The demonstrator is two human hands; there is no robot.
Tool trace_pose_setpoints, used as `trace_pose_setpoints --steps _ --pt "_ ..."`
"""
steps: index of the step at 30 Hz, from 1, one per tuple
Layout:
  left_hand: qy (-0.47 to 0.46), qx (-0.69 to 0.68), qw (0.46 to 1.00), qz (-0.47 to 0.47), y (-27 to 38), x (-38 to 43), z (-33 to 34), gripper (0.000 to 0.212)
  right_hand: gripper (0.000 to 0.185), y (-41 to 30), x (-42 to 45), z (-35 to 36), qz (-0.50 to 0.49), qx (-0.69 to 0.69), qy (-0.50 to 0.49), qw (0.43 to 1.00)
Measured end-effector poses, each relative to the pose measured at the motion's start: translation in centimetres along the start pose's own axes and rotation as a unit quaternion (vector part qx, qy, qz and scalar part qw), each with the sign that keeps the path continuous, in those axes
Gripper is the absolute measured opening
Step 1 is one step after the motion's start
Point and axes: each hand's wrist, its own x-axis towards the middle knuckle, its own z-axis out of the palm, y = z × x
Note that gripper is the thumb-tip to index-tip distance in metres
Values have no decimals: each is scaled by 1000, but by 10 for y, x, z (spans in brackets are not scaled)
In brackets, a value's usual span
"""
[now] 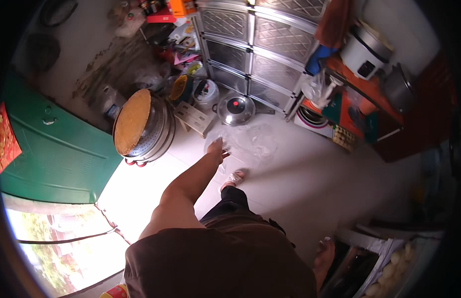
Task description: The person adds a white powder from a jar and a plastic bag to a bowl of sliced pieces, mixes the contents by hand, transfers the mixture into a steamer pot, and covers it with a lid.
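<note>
My left hand [216,148] reaches out ahead of my body, gripping a clear, thin plastic bag [254,143]. The bag spreads out to the right of the hand, above the pale floor, and its outline is hard to make out. Beyond it, a wok with a glass lid [236,110] sits on the floor, and a small wooden stool [194,118] stands just left of that. My right hand [324,257] hangs low beside my body at the lower right, near a dark-panelled, light-framed case [373,260]. Whether its fingers close on anything is unclear.
Stacked metal steamers [161,128] with a round woven lid [133,121] stand by the green door [55,149]. A metal-framed cabinet [267,44] fills the far corner. At right, a shelf [364,93] carries a rice cooker [365,50] and a dark pot [397,87].
</note>
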Motion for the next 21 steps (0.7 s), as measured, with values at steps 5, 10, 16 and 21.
trace_pose_setpoints --steps 5,10,16,21 --pt "4 54 997 53 72 41 -24 45 24 -10 19 63 12 -10 59 998" --pt "75 58 990 101 154 109 -30 46 12 19 92 35 116 -78 -18 990" --pt "178 181 930 265 330 213 -67 47 15 25 150 133 -91 -548 -235 798" --pt "90 -20 960 264 465 210 -94 71 33 -54 119 289 127 -188 -126 966"
